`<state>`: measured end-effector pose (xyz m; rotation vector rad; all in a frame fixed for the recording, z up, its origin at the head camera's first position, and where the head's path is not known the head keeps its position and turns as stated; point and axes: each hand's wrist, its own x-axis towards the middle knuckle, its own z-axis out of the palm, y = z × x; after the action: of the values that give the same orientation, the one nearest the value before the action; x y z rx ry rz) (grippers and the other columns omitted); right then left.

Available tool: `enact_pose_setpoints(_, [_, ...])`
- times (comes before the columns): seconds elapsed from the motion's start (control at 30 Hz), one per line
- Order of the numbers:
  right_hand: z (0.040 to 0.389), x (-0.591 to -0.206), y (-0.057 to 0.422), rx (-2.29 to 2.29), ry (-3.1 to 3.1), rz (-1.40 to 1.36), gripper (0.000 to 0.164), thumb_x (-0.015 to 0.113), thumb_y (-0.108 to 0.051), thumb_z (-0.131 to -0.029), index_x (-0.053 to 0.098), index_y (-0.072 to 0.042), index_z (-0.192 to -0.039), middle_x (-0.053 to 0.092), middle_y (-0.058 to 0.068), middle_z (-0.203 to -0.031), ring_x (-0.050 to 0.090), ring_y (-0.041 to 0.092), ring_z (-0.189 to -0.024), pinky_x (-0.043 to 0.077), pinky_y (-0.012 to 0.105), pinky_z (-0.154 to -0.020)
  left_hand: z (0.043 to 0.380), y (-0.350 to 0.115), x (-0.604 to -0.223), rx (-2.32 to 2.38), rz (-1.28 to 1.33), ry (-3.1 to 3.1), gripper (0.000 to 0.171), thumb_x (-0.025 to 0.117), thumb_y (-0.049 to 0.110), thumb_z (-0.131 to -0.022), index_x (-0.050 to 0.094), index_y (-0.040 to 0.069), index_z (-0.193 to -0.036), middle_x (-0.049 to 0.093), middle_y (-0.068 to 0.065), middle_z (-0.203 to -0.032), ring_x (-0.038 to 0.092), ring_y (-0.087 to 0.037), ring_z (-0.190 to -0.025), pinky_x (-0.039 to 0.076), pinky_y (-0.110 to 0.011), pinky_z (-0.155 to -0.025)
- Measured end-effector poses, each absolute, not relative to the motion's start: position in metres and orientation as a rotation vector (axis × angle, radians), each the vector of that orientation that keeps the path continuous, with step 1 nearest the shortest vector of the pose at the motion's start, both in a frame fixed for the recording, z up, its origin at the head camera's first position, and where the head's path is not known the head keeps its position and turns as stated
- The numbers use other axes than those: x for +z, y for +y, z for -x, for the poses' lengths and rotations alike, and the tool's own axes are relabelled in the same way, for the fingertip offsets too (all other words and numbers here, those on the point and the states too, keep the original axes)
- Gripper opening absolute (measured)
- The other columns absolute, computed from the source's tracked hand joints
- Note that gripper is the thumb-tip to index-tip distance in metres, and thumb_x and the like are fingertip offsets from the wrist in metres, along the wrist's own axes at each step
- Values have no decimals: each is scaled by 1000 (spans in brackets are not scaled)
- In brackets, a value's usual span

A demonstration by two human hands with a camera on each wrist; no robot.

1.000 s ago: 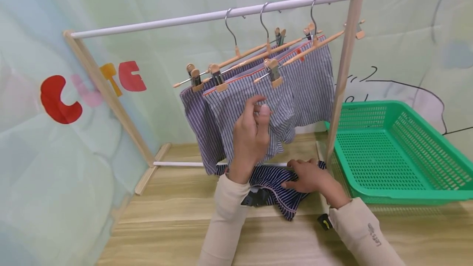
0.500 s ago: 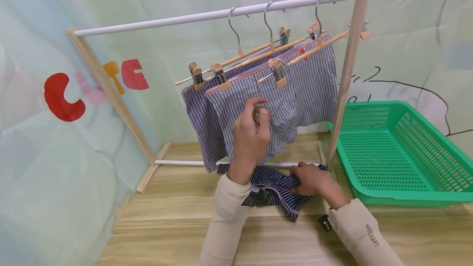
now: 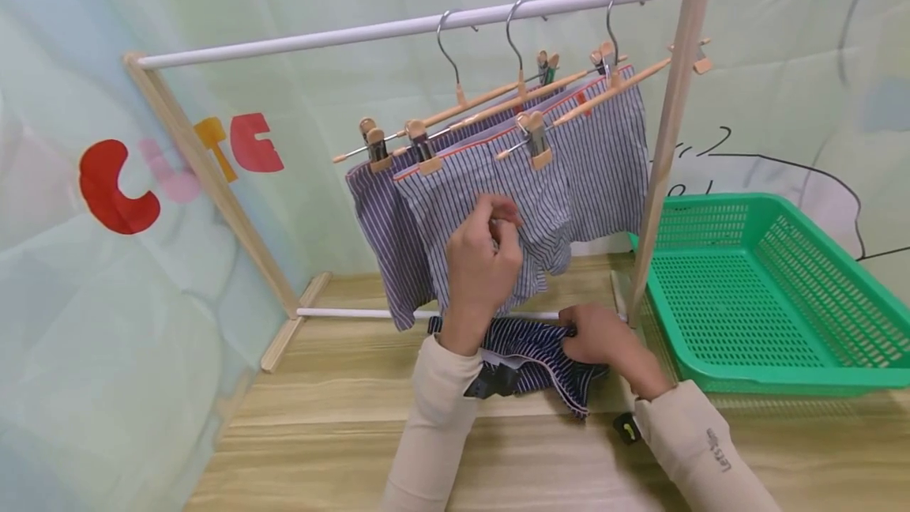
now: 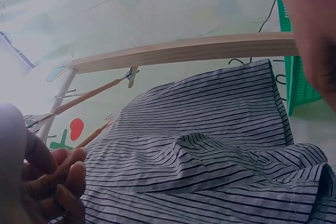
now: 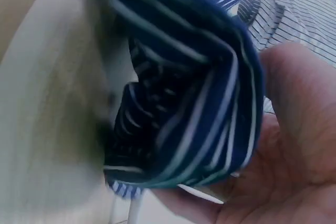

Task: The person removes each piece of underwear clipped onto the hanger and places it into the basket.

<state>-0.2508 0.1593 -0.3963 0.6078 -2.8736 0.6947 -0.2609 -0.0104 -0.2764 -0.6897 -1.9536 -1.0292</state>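
1. Right hand (image 3: 600, 334) pinches the dark striped garment (image 3: 529, 336) at its 3 o'clock end, thumb on the near side and bent fingers behind; the garment lies bunched on the bench (image 3: 320, 433), toward 5 o'clock from the centre of the head view.
2. This cloth looks light, soft and limp, hard to break but quick to fold over on itself. I judge the pale-edged band toward 5 o'clock to be a firmer place to take hold than the loose folds, ideally at two well-separated points.
3. Left hand (image 3: 483, 259) hovers at 11 o'clock from the garment, its fingers loosely bent with nothing visible between them; whether it brushes the cloth behind, I cannot tell.
4. At 12 o'clock, grey striped shorts (image 3: 462, 180) hang from clips; purple striped shorts (image 3: 391, 235) hang behind them, showing at 10 o'clock.
5. Above, three metal hooks sit on the white rail (image 3: 320, 39) of a wooden rack (image 3: 671, 125).
6. Between 2 and 3 o'clock, outside the rack's post, stands a green basket (image 3: 789, 378).
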Motion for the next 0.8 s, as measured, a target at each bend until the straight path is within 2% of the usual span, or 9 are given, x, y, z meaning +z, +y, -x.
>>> enact_pose_setpoints(0.13, [251,-393,162,769,-2776,-550,31,49,-2,-60,23,-19,-64,17,-5,-59,17,13,-53,14,28,-50,261,-10,-276,-1023,693,-1956,20,40,8,-89,60,9,-87,65,0,-72,46,-4,-53,40,-25,-45])
enact_pose_setpoints(0.27, [251,-388,164,809,-2722,-500,31,48,-2,-60,23,-19,-63,16,-6,-59,17,12,-52,15,27,-48,262,-9,-278,-1015,695,-1943,18,42,6,-87,60,8,-83,62,-1,-65,44,-5,-49,40,-25,-42])
enact_pose_setpoints(0.47, [248,-375,167,806,-2706,-451,31,52,-3,-66,25,-18,-63,18,-4,-59,21,14,-52,17,27,-47,264,-9,-279,-1015,699,-1928,17,44,8,-87,60,8,-83,53,1,-58,41,-5,-45,36,-24,-38])
enact_pose_setpoints(0.8, [243,-355,176,817,-2655,-367,19,50,-6,-68,36,-15,-62,26,-2,-56,31,16,-52,23,28,-46,263,-11,-276,-1007,675,-1926,15,46,8,-85,61,8,-82,55,1,-56,42,-5,-44,35,-25,-37])
